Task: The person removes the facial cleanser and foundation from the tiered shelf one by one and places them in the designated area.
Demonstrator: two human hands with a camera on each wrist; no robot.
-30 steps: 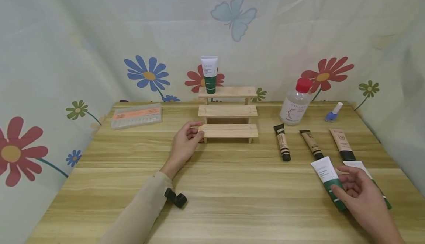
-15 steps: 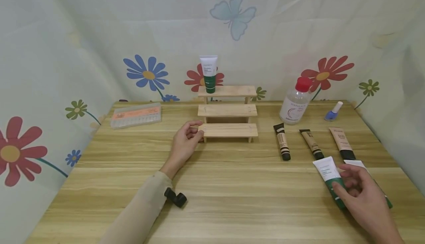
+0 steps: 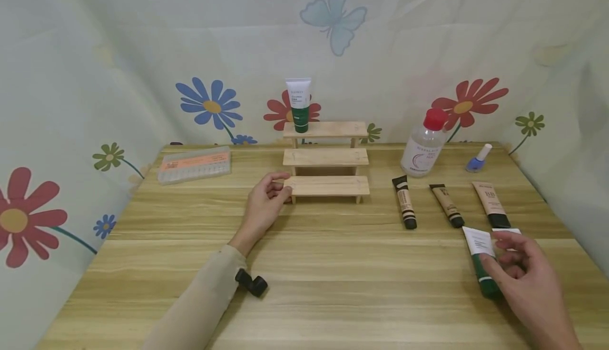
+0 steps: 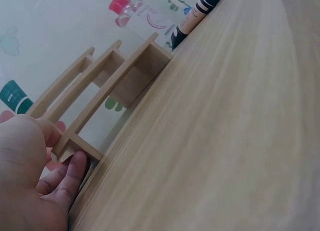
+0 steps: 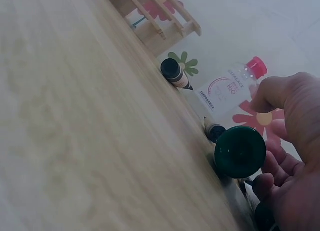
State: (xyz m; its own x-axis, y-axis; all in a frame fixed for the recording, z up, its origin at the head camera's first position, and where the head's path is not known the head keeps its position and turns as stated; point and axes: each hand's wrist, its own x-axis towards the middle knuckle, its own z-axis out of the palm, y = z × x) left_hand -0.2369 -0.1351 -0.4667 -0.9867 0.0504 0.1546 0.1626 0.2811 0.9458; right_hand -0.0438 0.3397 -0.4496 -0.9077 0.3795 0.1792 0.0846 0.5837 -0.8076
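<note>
The green-and-white tube (image 3: 481, 259) lies under the fingers of your right hand (image 3: 525, 278), near the table's (image 3: 333, 276) front right corner, with its white crimped end pointing away from you and its dark green cap (image 5: 240, 152) toward you. Your thumb and fingers curl round its lower, green half, so you have hold of it; in the right wrist view the round cap faces the camera and sits just off the wood, though whether the whole tube is lifted you cannot tell. It is white at the far end with small print, and dark green from the middle down. A second tube of the same kind (image 3: 507, 231) lies just beside it, mostly hidden by your hand. Beyond them three beige tubes with black caps (image 3: 447, 205) lie in a row, and further back stand a clear bottle with a red cap (image 3: 421, 151) and a small blue nail polish bottle (image 3: 476, 162). Your left hand (image 3: 264, 207) rests on the table at the left end of the three-step wooden rack (image 3: 326, 186), its fingers curled against the bottom step's end (image 4: 75, 147). Another green-and-white tube (image 3: 299, 104) stands upright on the top step.
</note>
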